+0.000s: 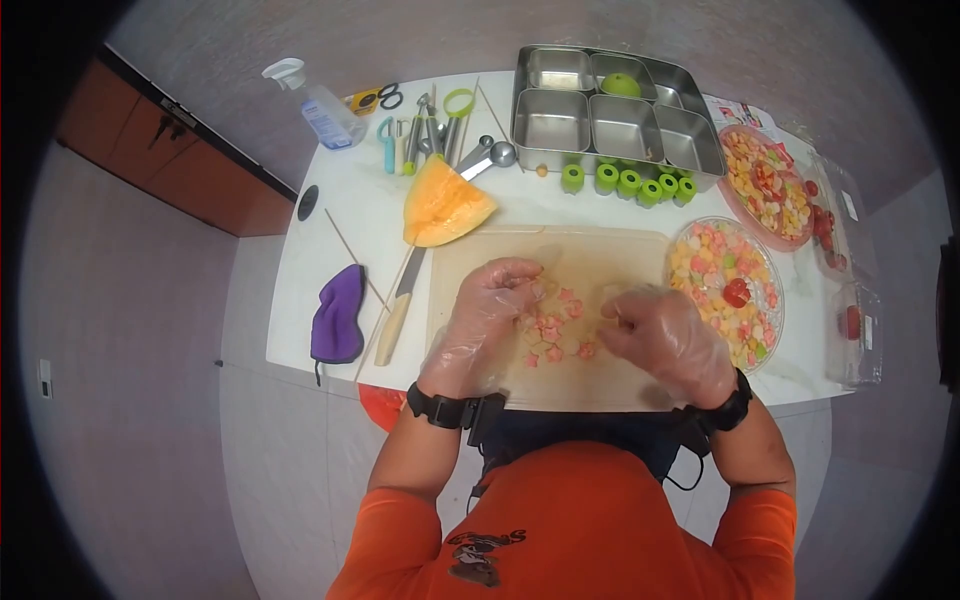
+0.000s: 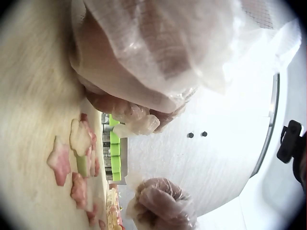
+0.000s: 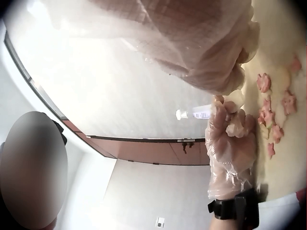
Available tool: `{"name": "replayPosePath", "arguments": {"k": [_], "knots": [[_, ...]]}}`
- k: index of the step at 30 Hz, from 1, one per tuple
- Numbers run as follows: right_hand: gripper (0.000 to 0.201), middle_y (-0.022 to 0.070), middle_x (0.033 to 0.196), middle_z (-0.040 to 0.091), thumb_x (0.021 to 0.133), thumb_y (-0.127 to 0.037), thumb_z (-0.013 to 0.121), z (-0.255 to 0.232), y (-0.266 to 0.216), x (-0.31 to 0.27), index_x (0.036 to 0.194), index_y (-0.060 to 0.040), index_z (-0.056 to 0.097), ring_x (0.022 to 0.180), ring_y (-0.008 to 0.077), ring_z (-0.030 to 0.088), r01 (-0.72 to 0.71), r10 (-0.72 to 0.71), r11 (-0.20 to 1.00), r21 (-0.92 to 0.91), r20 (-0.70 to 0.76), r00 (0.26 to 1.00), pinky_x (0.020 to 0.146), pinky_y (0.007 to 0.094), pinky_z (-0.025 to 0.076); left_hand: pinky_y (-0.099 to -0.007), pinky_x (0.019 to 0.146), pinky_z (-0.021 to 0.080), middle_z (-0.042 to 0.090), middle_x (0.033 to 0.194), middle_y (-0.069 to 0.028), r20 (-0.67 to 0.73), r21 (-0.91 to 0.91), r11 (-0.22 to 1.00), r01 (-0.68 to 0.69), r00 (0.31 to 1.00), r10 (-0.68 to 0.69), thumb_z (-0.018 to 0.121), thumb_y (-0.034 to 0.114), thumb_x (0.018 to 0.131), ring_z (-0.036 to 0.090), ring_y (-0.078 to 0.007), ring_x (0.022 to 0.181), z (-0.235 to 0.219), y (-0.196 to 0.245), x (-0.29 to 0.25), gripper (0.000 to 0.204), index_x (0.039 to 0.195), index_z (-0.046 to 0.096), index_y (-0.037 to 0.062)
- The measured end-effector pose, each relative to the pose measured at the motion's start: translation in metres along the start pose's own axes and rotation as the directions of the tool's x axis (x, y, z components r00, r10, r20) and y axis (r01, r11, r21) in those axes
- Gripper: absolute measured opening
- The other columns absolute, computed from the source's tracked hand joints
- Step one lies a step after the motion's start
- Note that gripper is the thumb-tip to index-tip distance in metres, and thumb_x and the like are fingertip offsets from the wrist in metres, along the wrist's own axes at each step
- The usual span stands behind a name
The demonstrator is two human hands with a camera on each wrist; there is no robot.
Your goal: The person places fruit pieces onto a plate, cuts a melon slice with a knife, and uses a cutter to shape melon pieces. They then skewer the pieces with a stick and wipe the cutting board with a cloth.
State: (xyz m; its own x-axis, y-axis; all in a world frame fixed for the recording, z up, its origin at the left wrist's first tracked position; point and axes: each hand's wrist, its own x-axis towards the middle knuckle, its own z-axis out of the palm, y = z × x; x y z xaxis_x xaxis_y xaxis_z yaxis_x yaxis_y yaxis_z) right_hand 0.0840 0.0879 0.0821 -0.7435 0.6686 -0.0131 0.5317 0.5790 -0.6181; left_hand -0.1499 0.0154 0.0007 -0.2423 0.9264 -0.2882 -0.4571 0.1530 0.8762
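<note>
Star- and flower-shaped pink and pale fruit pieces lie on the cutting board. Left of them, the left hand, in a clear plastic glove, is held over the board with its fingers curled. The gloved right hand is raised on the other side, its fingers also curled in. The hands are apart in the head view. No piece shows plainly in either hand; loose glove film covers the fingertips.
A melon wedge and a knife lie left of the board. Behind stand a steel tray and green-topped cutters. Fruit platters and clear boxes are at the right. A spray bottle stands back left.
</note>
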Motion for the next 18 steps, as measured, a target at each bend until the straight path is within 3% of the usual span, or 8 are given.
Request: {"name": "replayPosePath", "arguments": {"k": [4,6,10,13,15,18], "knots": [[0.026,0.0214,0.088,0.069,0.087,-0.023,0.068,0.008,0.007,-0.011,0.101,-0.0018,0.066,0.084,0.0407,0.067,0.052,-0.047,0.991,-0.122,0.040,0.998,0.073,0.0484,0.052,-0.0268,0.058,0.052,0.072,0.087,-0.0096,-0.008,0.022,1.000,0.004,1.000,-0.003,0.073,0.000,0.090,0.061,-0.0148,0.061,0.003,0.001,-0.001,0.022,0.110,0.066,-0.0003],[0.034,0.0221,0.094,0.069,0.088,-0.027,0.068,0.007,0.004,-0.009,0.111,-0.0017,0.064,0.089,0.0406,0.067,-0.012,0.037,0.991,-0.130,0.194,0.980,0.077,0.0488,0.053,-0.0272,0.059,0.052,0.072,0.087,-0.0093,-0.002,-0.009,1.000,0.006,1.000,-0.006,0.073,0.000,0.089,0.060,-0.0144,0.060,0.004,0.001,-0.002,0.022,0.110,0.066,-0.0003],[0.034,0.0221,0.093,0.069,0.089,-0.029,0.067,0.015,0.005,-0.011,0.109,-0.0017,0.065,0.091,0.0410,0.067,0.025,0.003,0.986,-0.163,0.170,0.985,0.080,0.0493,0.052,-0.0278,0.060,0.052,0.070,0.084,-0.0077,-0.018,-0.015,1.000,-0.010,1.000,0.010,0.073,0.000,0.089,0.058,-0.0135,0.059,0.005,0.002,-0.003,0.022,0.110,0.066,-0.0002],[0.029,0.0171,0.085,0.070,0.086,-0.027,0.072,0.018,0.008,-0.014,0.104,-0.0045,0.068,0.084,0.0390,0.068,0.045,-0.030,0.987,-0.155,0.101,0.994,0.075,0.0488,0.053,-0.0276,0.059,0.052,0.069,0.082,-0.0063,-0.040,0.030,1.000,0.010,0.999,-0.009,0.073,-0.001,0.089,0.058,-0.0132,0.058,0.008,0.007,-0.005,0.022,0.110,0.066,0.0001],[0.027,0.0206,0.092,0.069,0.090,-0.027,0.065,0.017,0.007,-0.015,0.103,-0.0033,0.067,0.091,0.0408,0.067,0.034,-0.022,0.994,-0.107,0.114,0.993,0.079,0.0490,0.052,-0.0274,0.059,0.051,0.068,0.081,-0.0057,-0.027,0.019,1.000,0.003,1.000,-0.003,0.073,-0.001,0.088,0.057,-0.0132,0.058,0.007,0.004,-0.003,0.022,0.110,0.067,0.0004],[0.024,0.0200,0.090,0.068,0.091,-0.025,0.065,0.020,0.011,-0.016,0.100,-0.0033,0.067,0.089,0.0409,0.067,0.075,-0.073,0.997,-0.030,0.060,0.996,0.077,0.0491,0.052,-0.0276,0.059,0.051,0.066,0.081,-0.0049,-0.019,0.012,1.000,-0.002,1.000,0.003,0.074,0.001,0.088,0.057,-0.0135,0.059,0.005,0.003,-0.003,0.024,0.111,0.066,0.0004]]}}
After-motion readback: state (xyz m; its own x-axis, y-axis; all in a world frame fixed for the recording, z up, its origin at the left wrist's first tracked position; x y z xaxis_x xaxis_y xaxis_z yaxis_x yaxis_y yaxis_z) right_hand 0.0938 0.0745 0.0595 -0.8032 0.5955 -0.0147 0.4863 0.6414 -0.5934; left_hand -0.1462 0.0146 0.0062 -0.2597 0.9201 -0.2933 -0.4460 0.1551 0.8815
